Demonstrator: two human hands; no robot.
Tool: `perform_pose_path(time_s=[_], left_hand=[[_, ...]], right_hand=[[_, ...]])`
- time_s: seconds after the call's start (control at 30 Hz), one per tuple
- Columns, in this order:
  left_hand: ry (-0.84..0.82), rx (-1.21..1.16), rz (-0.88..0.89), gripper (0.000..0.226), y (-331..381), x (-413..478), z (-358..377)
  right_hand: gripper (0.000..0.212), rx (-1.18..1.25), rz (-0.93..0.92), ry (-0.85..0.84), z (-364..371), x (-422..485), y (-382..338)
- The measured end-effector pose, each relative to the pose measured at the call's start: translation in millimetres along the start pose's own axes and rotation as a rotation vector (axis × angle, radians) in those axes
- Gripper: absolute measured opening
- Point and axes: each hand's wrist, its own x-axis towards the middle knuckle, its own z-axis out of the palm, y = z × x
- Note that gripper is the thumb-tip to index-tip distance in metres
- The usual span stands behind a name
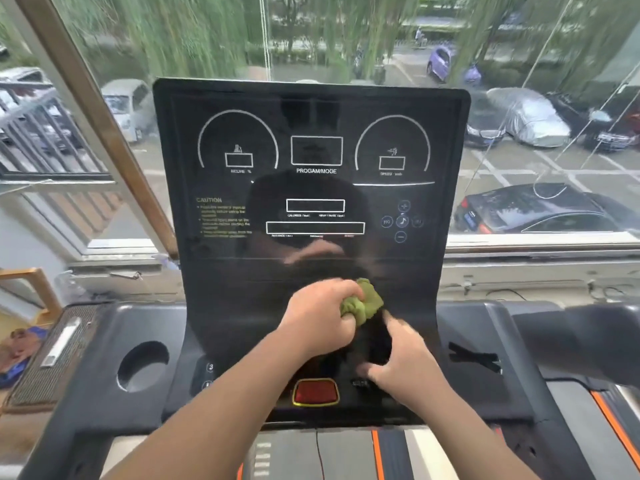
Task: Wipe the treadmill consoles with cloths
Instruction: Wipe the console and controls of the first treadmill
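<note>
A tall black treadmill console with white dial outlines stands straight ahead. My left hand grips a crumpled green cloth against the console's lower panel. My right hand is just below and to the right of the cloth, blurred, with fingers curled near a dark patch on the panel. I cannot tell whether it holds anything. A red stop button sits below both hands.
A round cup holder is set in the left side tray. A grey handrail runs off to the right. The belt with orange stripes lies below. A big window behind shows parked cars.
</note>
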Motion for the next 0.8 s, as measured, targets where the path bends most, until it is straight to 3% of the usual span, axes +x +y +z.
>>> perform_pose_path(time_s=[0.1,0.3,0.47,0.57,0.67,0.8], left_hand=[[-0.101,0.062,-0.077,0.036,-27.7,2.3,-10.5],[-0.142,0.058,-0.242,0.028,-66.8,-0.5,-40.5],[-0.111,0.153,-0.406,0.024,-110.0,-26.8,-67.4],[0.019,0.083,-0.478,0.032,-118.8,-35.6,-82.6],[0.2,-0.047,-0.366,0.037,-93.3,-28.8,-80.2],[0.091,-0.14,-0.108,0.042,-53.6,-11.1,-48.1]], right_hand=[[0.091,0.061,0.01,0.024,14.1,4.9,-19.7],[0.068,0.164,0.081,0.128,33.9,1.9,-45.2],[0.058,0.194,0.106,0.193,42.3,0.1,-52.8],[0.055,0.214,0.127,0.213,42.5,2.9,-53.4],[0.053,0.224,0.156,0.214,40.2,3.8,-55.3],[0.053,0.236,0.154,0.24,36.9,8.1,-58.4]])
